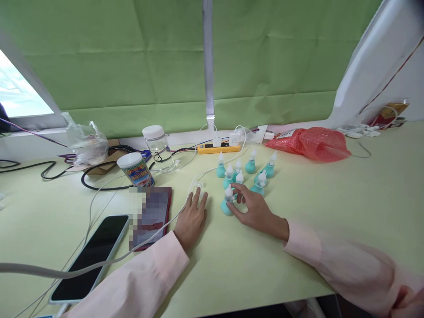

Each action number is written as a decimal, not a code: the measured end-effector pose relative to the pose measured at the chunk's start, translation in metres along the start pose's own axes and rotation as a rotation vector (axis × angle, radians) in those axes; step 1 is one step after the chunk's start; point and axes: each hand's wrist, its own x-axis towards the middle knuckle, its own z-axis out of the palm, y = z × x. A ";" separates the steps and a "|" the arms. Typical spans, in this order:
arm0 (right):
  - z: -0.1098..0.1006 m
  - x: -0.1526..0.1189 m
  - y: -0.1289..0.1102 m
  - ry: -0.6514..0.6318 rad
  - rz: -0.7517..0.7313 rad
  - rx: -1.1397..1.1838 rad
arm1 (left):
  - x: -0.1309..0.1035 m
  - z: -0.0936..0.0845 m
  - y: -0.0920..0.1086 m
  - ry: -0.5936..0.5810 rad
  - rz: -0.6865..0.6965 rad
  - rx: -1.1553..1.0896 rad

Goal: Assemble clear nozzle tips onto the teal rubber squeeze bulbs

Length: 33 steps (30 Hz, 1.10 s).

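Several teal nasal aspirators, squeeze bulbs with clear necks and white tips, stand in a loose group on the table. My right hand [253, 205] pinches the nearest nasal aspirator [227, 206] by its neck, thumb and index finger on its right side. That one is upright, its base at the table. Other bulbs, such as one teal aspirator [257, 189], are just behind my fingers and partly hidden. To the left, my left hand [194, 218] lies palm down with fingers apart, holding nothing. Small clear plastic pieces [199, 184] lie at its fingertips.
A white cable [180, 212] crosses the table past my left hand. Two phones, one black-screened phone [94, 256] and one red-edged phone [155, 216], lie left. Behind are a printed canister [136, 170], a clear jar [160, 150], a yellow power strip [207, 149] and red bubble wrap [318, 143].
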 end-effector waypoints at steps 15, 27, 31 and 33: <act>0.004 -0.006 0.000 0.000 -0.002 -0.068 | 0.039 0.009 0.013 -0.014 -0.128 0.147; 0.002 -0.007 -0.001 0.009 0.032 -0.021 | 0.001 0.003 0.026 -0.068 0.011 0.121; 0.000 -0.006 -0.002 0.036 0.035 0.006 | -0.004 -0.001 0.022 -0.089 0.086 0.142; -0.002 -0.005 -0.003 0.057 0.030 0.015 | -0.004 -0.003 0.021 -0.101 0.116 0.168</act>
